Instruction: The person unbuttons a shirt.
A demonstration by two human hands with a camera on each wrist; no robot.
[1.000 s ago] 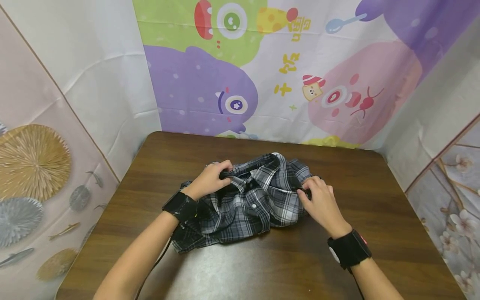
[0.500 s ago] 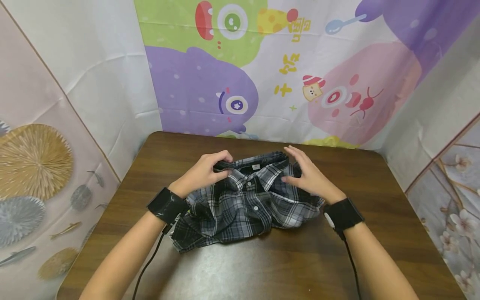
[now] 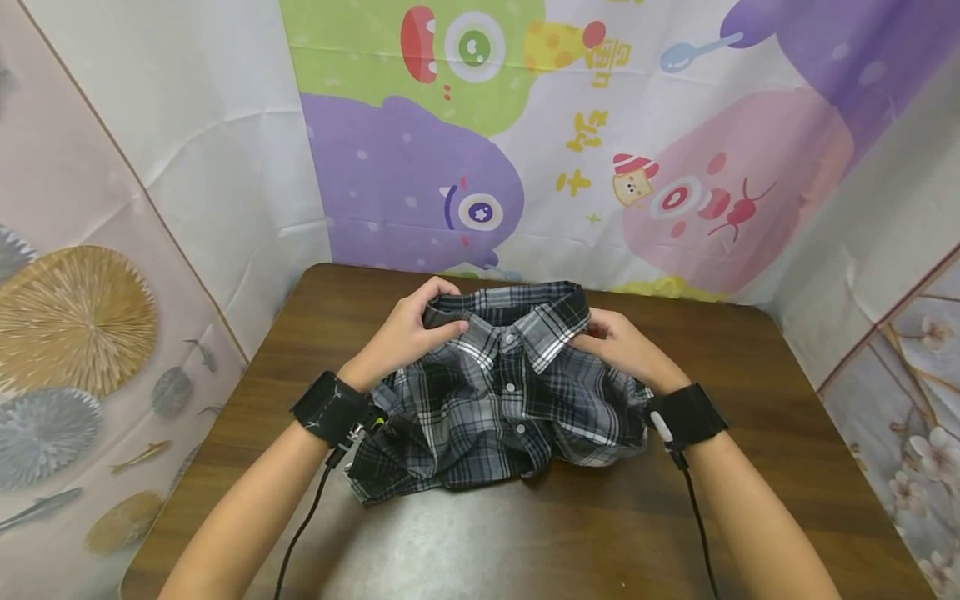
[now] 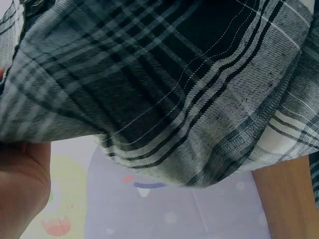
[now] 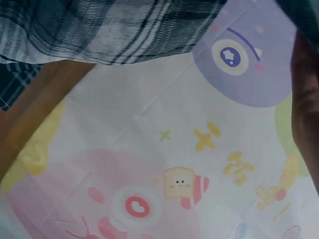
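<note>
A black, grey and white plaid shirt (image 3: 480, 417) with white buttons lies bunched on the table, its collar (image 3: 551, 329) raised and facing me. My left hand (image 3: 405, 333) grips the collar's left end, thumb in front and fingers behind. On the other side, my right hand (image 3: 630, 346) pinches the cloth at the collar's right end, its fingertips partly hidden behind the fabric. Plaid cloth (image 4: 149, 89) fills much of the left wrist view, with part of the left hand (image 4: 25, 184) at the edge. The shirt's hem-like edge (image 5: 124, 35) crosses the top of the right wrist view.
The brown wooden table (image 3: 720, 500) extends around the shirt. A cartoon-printed curtain (image 3: 555, 217) hangs along its back edge, with patterned cloth panels (image 3: 247, 183) at the sides. Black wrist bands (image 3: 333, 410) trail cables (image 3: 303, 517) toward me.
My right hand has left the shirt's right side, opened, and taken hold beside the collar. The collar has been lifted and spread upright. My left hand keeps its hold, slightly farther back.
</note>
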